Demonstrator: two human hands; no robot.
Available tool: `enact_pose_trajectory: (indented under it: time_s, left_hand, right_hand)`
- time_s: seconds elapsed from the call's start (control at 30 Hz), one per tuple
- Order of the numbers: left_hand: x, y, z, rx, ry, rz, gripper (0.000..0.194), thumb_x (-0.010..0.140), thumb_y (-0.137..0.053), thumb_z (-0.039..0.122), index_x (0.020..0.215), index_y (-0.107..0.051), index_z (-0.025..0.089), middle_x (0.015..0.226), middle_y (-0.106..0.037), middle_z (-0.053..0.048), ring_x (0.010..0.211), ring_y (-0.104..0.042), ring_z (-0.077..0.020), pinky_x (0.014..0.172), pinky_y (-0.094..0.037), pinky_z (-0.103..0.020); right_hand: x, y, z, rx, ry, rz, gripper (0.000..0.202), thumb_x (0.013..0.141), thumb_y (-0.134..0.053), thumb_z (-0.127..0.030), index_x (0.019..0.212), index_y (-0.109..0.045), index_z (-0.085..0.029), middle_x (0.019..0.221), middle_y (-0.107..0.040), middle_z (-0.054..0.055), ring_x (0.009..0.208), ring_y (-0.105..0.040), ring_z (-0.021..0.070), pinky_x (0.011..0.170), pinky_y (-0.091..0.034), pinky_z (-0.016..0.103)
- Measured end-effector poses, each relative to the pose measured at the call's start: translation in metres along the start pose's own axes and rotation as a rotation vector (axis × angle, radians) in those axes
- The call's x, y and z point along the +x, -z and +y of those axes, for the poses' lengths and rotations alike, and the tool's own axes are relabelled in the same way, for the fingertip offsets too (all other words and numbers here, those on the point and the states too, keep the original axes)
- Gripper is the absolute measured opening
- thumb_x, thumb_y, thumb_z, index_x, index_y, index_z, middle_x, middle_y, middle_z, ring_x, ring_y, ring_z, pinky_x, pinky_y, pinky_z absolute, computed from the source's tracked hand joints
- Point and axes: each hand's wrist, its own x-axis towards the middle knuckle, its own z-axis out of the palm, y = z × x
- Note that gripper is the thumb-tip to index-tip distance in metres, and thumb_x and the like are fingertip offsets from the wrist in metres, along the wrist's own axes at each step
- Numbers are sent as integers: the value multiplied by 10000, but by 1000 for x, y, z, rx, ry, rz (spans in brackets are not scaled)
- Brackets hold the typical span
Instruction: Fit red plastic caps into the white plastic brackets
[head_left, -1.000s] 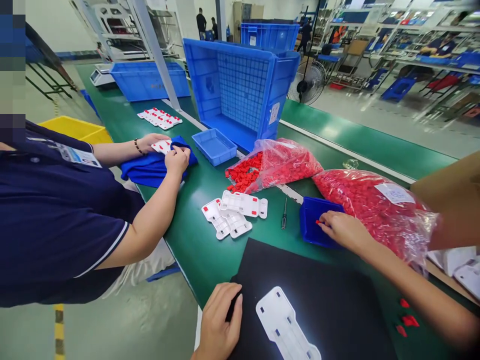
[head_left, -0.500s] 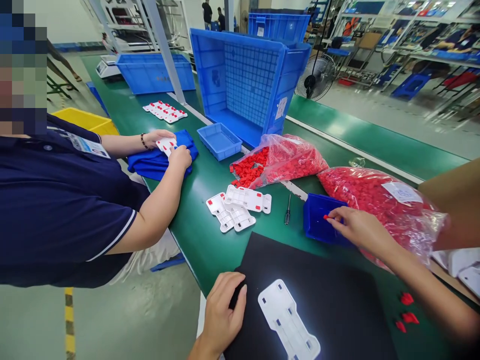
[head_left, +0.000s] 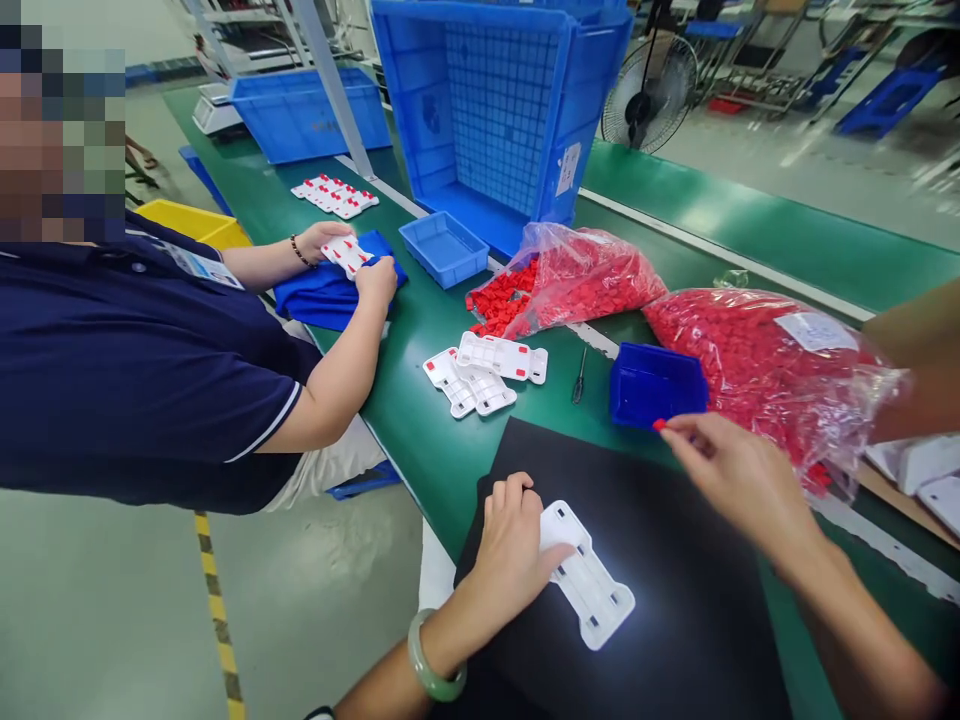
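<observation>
While the left hand [head_left: 510,555] rests by the white plate [head_left: 589,590] on the black mat [head_left: 675,590], its thumb is spread wide from its bent fingers and lies on the plate. The right hand [head_left: 679,432] is pinched narrow on 1 small red piece [head_left: 659,425], by the near edge of the dark blue box [head_left: 656,385]. Past the left hand are 3 more white plates [head_left: 486,375] in a pile, and a screwdriver [head_left: 579,378] lies between them and the box. Past the right hand sit 2 clear bags [head_left: 772,350] of red bits.
</observation>
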Motion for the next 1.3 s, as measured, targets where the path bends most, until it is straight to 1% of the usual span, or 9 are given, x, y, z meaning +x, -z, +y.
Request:
enact_pose_trajectory:
  time_s: [0.1, 0.2, 0.27, 0.37, 0.53, 0.7, 1.07, 1.2, 1.3]
  left_hand:
    - [-7, 5, 2, -195, 18, -1, 307, 723, -726, 242, 808, -435, 193, 1065, -542, -62, 938, -518, -225, 807, -438, -374]
    - [-20, 5, 6, -385, 38, -68, 164, 846, -575, 248, 845, -415, 215, 815, -563, 21, 722, -543, -150, 655, -421, -269]
    - [-28, 4, 10, -465, 59, -87, 89, 890, -498, 255, 880, -416, 221, 710, -539, 50, 612, -522, -127, 558, -375, -233]
    - [-39, 4, 15, -534, 64, -64, 74, 899, -470, 231, 968, -446, 218, 737, -588, 44, 589, -538, -114, 521, -360, -211]
    - [-52, 6, 21, -544, -9, -43, 232, 914, -450, 222, 1134, -524, 221, 816, -653, 17, 637, -590, -116, 580, -441, -205]
    - [-58, 4, 21, -596, -44, -6, 326, 919, -458, 228, 1239, -523, 225, 1028, -691, -26, 813, -662, -151, 721, -524, -235]
    - [-65, -8, 10, -674, -101, 16, 353, 927, -452, 212, 1279, -483, 223, 1163, -674, -64, 878, -686, -177, 751, -565, -269]
    - [-70, -11, 7, -698, -177, 90, 351, 919, -467, 191, 1269, -481, 201, 1181, -670, -89, 852, -692, -172, 757, -565, -281]
    - [-72, -13, 7, -716, -175, 169, 301, 919, -474, 174, 1217, -518, 186, 1139, -691, -91, 892, -693, -176, 795, -563, -287]
  right_hand:
    - [-49, -4, -41, 188, 116, 15, 202, 919, -491, -371, 885, -620, -218, 787, -670, 8, 654, -629, 153, 588, -444, 262]
    - [-90, -11, -74, 279, 194, 46, 136, 936, -499, -316, 923, -587, -213, 841, -656, 3, 730, -619, 140, 663, -441, 252]
    - [-107, -15, -87, 305, 210, 63, 99, 936, -512, -281, 931, -575, -204, 847, -648, 5, 735, -599, 136, 682, -427, 253]
    - [-122, -20, -96, 269, 219, 105, 67, 926, -538, -239, 945, -575, -186, 846, -646, 14, 727, -571, 141, 697, -407, 266]
    - [-132, -24, -102, 179, 256, 200, 93, 896, -585, -196, 982, -589, -160, 856, -655, 35, 742, -561, 163, 720, -402, 292]
    - [-133, -23, -109, 123, 301, 247, 101, 883, -601, -175, 981, -607, -151, 822, -655, 32, 703, -537, 157, 687, -395, 293]
    - [-140, -26, -118, 75, 361, 287, 165, 873, -591, -120, 1031, -632, -95, 854, -671, 78, 717, -565, 169, 717, -442, 312]
    - [-143, -26, -119, 176, 416, 250, 198, 872, -534, -49, 1029, -626, -125, 917, -684, 83, 780, -608, 183, 775, -476, 329]
    - [-142, -25, -116, 397, 402, 189, 242, 873, -526, -45, 1069, -609, -158, 976, -679, 78, 852, -627, 175, 811, -500, 318]
